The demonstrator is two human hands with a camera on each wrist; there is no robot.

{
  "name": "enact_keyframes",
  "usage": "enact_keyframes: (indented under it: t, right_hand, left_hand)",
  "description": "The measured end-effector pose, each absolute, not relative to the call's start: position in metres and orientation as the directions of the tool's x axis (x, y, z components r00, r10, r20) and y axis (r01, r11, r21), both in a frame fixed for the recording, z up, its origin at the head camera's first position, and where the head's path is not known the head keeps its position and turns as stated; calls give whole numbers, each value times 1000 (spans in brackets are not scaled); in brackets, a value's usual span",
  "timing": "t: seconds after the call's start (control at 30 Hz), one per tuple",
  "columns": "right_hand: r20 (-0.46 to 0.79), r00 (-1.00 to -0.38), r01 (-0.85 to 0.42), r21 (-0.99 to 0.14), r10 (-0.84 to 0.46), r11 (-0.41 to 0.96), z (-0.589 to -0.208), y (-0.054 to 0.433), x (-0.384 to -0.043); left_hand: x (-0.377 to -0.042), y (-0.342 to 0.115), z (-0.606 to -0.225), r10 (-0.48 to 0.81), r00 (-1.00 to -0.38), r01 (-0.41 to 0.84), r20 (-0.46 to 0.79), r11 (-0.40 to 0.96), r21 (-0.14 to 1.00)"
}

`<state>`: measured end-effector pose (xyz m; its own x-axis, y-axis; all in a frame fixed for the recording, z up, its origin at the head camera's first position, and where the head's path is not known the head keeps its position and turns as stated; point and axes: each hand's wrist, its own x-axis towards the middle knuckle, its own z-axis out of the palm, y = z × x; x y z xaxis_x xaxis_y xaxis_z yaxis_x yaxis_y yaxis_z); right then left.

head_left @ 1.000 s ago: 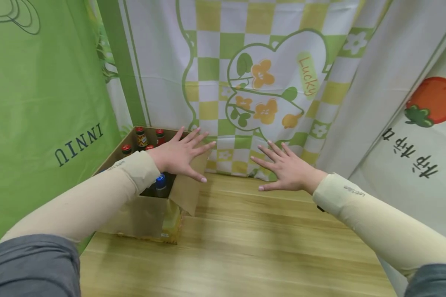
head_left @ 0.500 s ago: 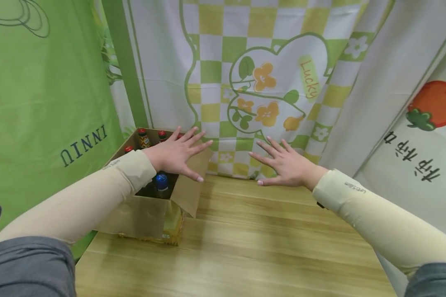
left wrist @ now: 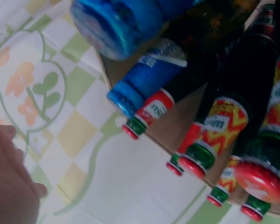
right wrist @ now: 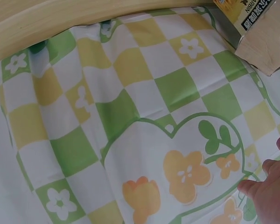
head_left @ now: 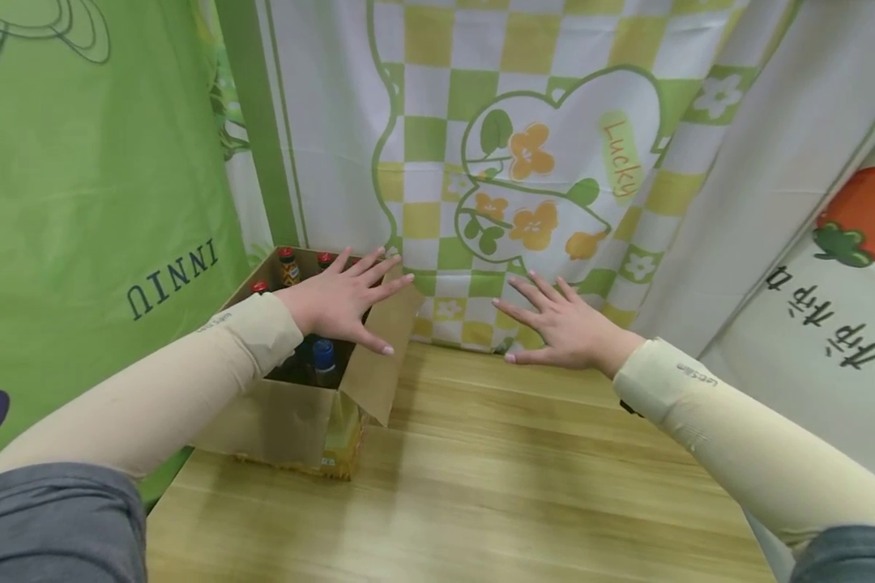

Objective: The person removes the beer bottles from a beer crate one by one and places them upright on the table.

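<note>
My left hand (head_left: pixel 339 301) is held over the cardboard box (head_left: pixel 262 413), palm down with its fingers spread, holding nothing. My right hand (head_left: pixel 569 328) hovers to the right above the wooden table, fingers also spread and nothing in it. Glass bottles stand in the box, partly covered by my left hand and sleeve. Some have red caps, like the bottle (head_left: pixel 288 265) at the back; a blue-topped bottle (head_left: pixel 324 356) is near the front. The left wrist view shows a red-capped bottle (left wrist: pixel 214 135) with a red and yellow neck label, and a blue foil-necked bottle (left wrist: pixel 147 77).
An open flap (head_left: pixel 379 380) sticks out from the box's right side. The box stands at the left of the wooden table (head_left: pixel 481 470). Behind hangs a checked curtain (head_left: pixel 474 219), with a green cloth (head_left: pixel 102 186) at left and a white printed cloth (head_left: pixel 846 356) at right.
The head view has shifted slightly, so the box and curtain sit a little farther right. Both hands keep their spread pose, the left one drifting slightly left over the box.
</note>
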<state>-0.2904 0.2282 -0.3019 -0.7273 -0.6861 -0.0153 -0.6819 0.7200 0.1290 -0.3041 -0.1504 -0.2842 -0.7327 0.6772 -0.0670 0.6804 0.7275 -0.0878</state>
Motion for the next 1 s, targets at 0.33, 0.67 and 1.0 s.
enact_keyframes:
  t: [0.33,0.67,1.0]
  right_hand:
    - [21,-718,-691,92,-695,717,-299,210,-295]
    - [42,-682,-731,-37,-730,681,-302,167,-305]
    - [-13,-626,-763,-198,-780,615,-317,93,-304]
  left_hand:
    - [-325,-207,-272,642,-761,642,91,766,-29]
    - [-329,-291,-285,430,-893,444,131,890,107]
    - [-326,-349,-326,352,-930,361,106,929,81]
